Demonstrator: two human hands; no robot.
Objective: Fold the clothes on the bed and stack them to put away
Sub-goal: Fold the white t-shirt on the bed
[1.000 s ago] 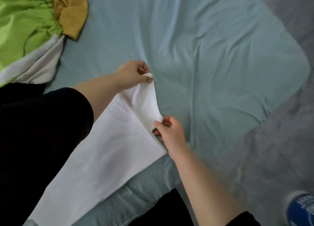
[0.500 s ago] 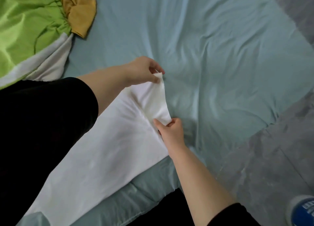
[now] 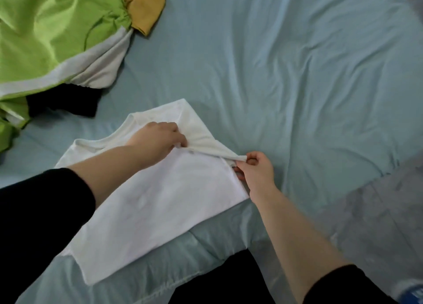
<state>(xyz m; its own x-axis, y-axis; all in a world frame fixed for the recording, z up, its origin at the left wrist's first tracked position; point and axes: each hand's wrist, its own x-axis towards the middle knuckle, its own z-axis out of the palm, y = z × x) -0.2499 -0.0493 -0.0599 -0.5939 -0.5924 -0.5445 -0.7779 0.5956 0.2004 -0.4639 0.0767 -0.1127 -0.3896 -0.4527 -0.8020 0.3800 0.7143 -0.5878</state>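
Observation:
A white T-shirt [image 3: 160,203] lies flat on the pale blue bed sheet [image 3: 286,79], neckline toward the far left. Its right sleeve is folded inward over the body. My left hand [image 3: 158,141] pinches the sleeve fabric near the shoulder. My right hand [image 3: 254,168] pinches the sleeve's end at the shirt's right edge, and the fabric is stretched taut between both hands.
A heap of unfolded clothes sits at the far left: a green and white garment [image 3: 52,36], a mustard piece [image 3: 146,3] and a black piece [image 3: 66,102]. The bed's corner ends at right, with grey floor [image 3: 377,223] and a blue shoe [image 3: 412,292] beyond.
Both hands brought the lifted sleeve down and inward over the shirt's body. The view has shifted, so the neckline and the black garment now show.

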